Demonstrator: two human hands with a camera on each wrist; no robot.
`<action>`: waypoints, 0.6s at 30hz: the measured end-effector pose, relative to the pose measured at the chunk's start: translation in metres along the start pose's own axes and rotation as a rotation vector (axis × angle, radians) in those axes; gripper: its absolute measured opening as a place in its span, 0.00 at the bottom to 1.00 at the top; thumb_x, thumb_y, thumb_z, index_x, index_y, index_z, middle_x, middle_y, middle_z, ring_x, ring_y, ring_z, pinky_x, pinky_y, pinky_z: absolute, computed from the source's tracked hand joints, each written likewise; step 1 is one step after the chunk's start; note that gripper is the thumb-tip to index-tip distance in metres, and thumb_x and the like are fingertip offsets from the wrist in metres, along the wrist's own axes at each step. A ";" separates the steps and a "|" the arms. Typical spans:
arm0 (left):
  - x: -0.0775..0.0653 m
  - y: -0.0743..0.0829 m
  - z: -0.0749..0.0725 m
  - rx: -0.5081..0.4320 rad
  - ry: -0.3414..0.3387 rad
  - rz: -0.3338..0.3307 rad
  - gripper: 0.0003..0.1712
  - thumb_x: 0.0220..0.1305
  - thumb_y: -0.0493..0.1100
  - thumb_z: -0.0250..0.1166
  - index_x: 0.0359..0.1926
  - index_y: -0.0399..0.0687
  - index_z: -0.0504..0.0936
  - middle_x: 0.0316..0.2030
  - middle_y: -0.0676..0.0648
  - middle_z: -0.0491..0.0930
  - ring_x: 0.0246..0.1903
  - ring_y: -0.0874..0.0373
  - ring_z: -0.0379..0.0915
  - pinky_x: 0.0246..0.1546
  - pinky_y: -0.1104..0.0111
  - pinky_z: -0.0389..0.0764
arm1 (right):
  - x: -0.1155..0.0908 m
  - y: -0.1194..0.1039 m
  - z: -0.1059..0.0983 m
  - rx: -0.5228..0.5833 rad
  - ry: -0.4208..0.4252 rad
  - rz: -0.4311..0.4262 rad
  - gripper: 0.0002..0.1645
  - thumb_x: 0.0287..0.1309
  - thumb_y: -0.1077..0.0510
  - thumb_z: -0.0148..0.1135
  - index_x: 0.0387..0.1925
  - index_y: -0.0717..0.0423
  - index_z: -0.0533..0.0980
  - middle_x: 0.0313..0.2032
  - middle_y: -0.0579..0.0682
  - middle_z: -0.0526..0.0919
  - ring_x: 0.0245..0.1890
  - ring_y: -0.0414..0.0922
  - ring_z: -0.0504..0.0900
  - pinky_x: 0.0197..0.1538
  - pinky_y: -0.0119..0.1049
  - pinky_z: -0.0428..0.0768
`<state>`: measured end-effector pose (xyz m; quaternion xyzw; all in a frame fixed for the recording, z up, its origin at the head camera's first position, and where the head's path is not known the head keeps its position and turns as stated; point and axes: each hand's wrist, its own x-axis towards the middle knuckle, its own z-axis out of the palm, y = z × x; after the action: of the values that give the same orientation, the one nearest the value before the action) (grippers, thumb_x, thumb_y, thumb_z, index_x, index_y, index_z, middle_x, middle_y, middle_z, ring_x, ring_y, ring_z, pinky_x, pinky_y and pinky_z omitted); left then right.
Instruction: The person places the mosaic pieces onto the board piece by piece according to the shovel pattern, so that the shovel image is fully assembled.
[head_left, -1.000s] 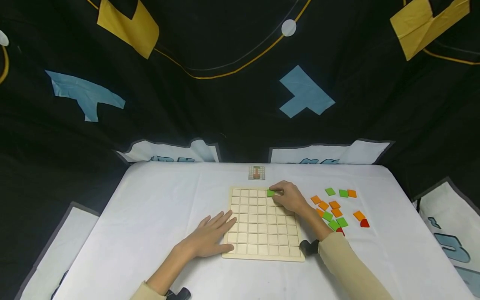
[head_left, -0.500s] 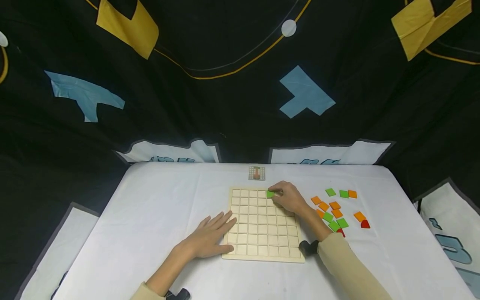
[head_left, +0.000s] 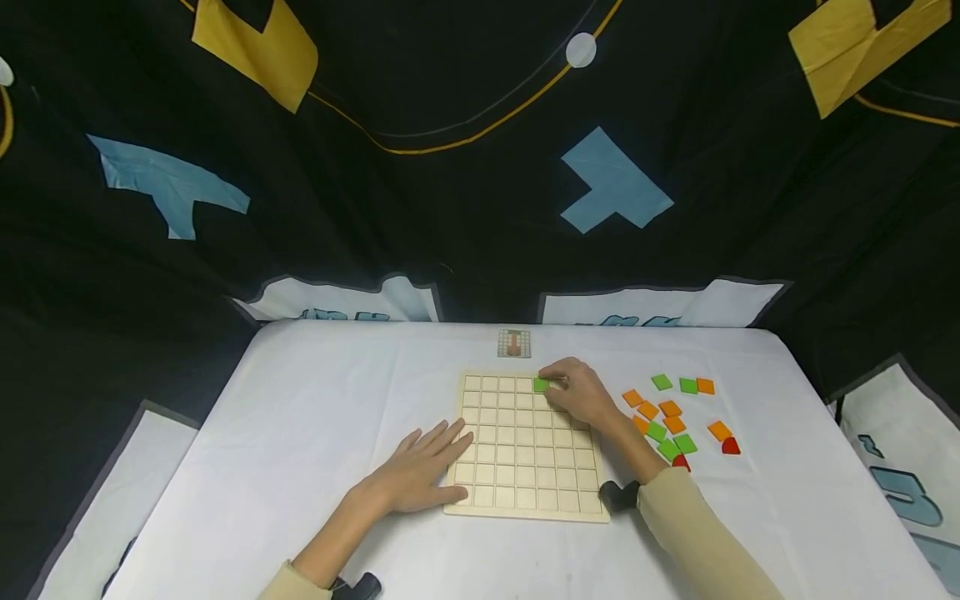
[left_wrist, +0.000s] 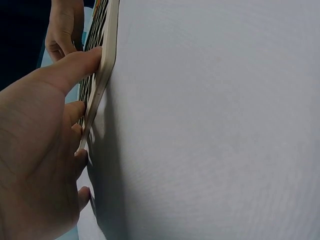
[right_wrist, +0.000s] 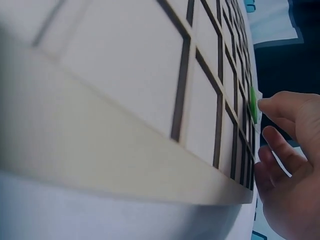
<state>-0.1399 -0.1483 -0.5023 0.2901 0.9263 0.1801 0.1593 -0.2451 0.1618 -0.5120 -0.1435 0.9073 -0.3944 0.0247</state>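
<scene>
A pale wooden board [head_left: 495, 517] with a grid of square recesses lies on the white table. One green square tile [head_left: 541, 385] sits at its far row, right of the middle. My right hand [head_left: 579, 390] pinches that tile at its right side with thumb and index finger; in the right wrist view a fingertip touches the tile [right_wrist: 253, 105] low at the grid. My left hand [head_left: 420, 471] lies spread on the board's left edge; the left wrist view shows its thumb resting on the rim of the board [left_wrist: 107, 60].
Loose orange tiles [head_left: 670, 408], green tiles [head_left: 684, 443] and red rounded pieces [head_left: 731, 446] lie scattered right of the board, partly beside my right forearm. Beyond the far edge is a small pattern card [head_left: 513, 343]. A dark curtain [head_left: 480, 225] hangs behind the white table [head_left: 315, 392].
Both hands have stayed where they were, the right at the green tile and the left on the board's edge. The head view has shifted very slightly.
</scene>
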 end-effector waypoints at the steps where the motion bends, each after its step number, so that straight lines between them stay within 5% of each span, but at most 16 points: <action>1: 0.000 0.000 0.000 -0.002 0.000 0.000 0.46 0.69 0.65 0.57 0.78 0.47 0.56 0.78 0.43 0.45 0.76 0.43 0.40 0.70 0.41 0.41 | -0.001 0.000 -0.002 0.010 0.006 0.004 0.18 0.58 0.62 0.66 0.52 0.60 0.83 0.55 0.57 0.80 0.60 0.57 0.74 0.63 0.54 0.71; 18: 0.001 -0.002 0.002 -0.014 0.006 0.002 0.46 0.68 0.65 0.58 0.78 0.47 0.56 0.78 0.43 0.45 0.76 0.43 0.40 0.70 0.41 0.40 | -0.043 0.031 -0.064 0.015 0.154 0.094 0.19 0.66 0.58 0.64 0.56 0.60 0.80 0.60 0.62 0.76 0.60 0.61 0.73 0.61 0.59 0.71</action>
<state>-0.1409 -0.1487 -0.5053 0.2895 0.9252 0.1875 0.1583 -0.2218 0.2389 -0.4931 -0.0697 0.9093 -0.4095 -0.0253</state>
